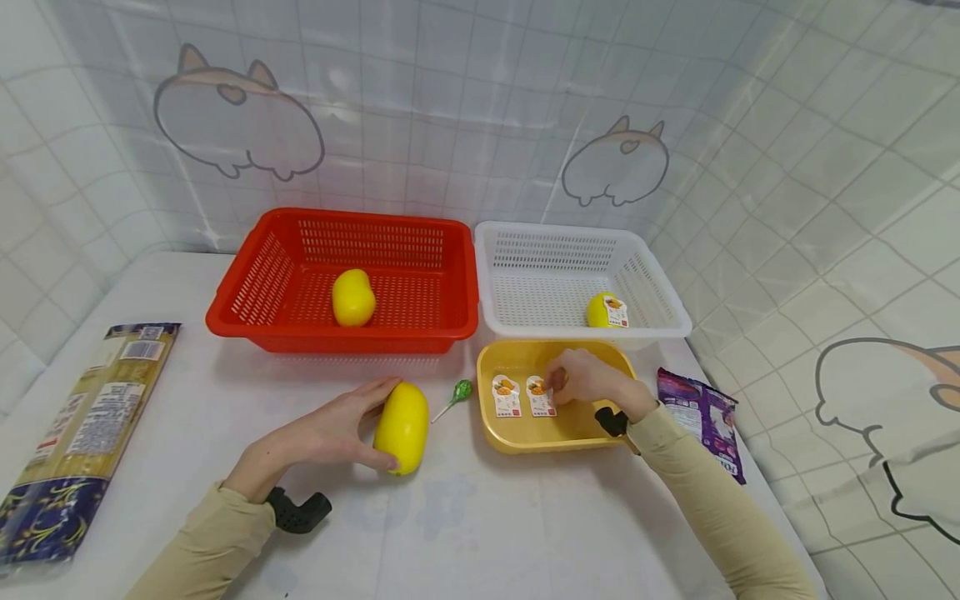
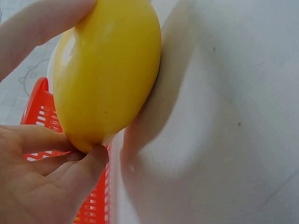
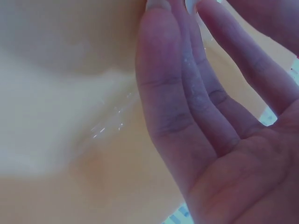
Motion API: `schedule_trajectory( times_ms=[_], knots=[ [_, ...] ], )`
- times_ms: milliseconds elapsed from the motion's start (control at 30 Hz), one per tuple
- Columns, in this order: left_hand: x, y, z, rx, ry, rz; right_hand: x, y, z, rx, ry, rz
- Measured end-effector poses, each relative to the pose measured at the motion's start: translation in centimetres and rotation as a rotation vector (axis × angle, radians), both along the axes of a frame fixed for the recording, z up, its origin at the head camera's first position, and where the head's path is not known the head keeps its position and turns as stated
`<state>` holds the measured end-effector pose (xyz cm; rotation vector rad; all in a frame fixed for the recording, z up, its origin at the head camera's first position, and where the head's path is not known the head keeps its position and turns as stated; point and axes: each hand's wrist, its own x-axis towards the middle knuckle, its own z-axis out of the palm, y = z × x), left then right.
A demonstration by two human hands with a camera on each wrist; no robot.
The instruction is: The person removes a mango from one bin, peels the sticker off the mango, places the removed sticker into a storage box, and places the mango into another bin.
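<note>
Left hand curled around a yellow fruit, thumb and fingers gripping it upright on the white table, just in front of the red basket holding a second yellow fruit. Right hand down inside the yellow tray, fingertips on the right one of two stickers; pinching or merely touching, cannot tell. Green lollipop between fruit and tray. Labelled fruit in the white basket.
</note>
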<state>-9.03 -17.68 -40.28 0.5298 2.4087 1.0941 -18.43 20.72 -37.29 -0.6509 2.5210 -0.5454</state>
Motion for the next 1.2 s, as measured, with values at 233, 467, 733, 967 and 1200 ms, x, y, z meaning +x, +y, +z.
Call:
schedule_trajectory(
  times_ms=[233, 467, 733, 967, 1200],
  knots=[
    [0.0, 0.0, 0.0, -0.001, 0.001, 0.001, 0.0, 0.3, 0.2, -0.008, 0.008, 0.013],
    [0.0, -0.1, 0.0, 0.020, 0.005, -0.010, 0.1, 0.6, 0.7, -0.023, 0.029, 0.036],
    [0.0, 0.0, -0.1, 0.018, 0.000, -0.007, 0.2, 0.9, 0.9, -0.031, 0.058, 0.069],
    [0.0, 0.0, -0.1, 0.020, -0.012, 0.004, 0.4, 1.0, 1.3, -0.035, 0.042, 0.043],
    [0.0, 0.1, 0.1, 0.016, -0.014, 0.007, 1.1, 0.8, 2.0, -0.047, 0.082, -0.049]
  ],
)
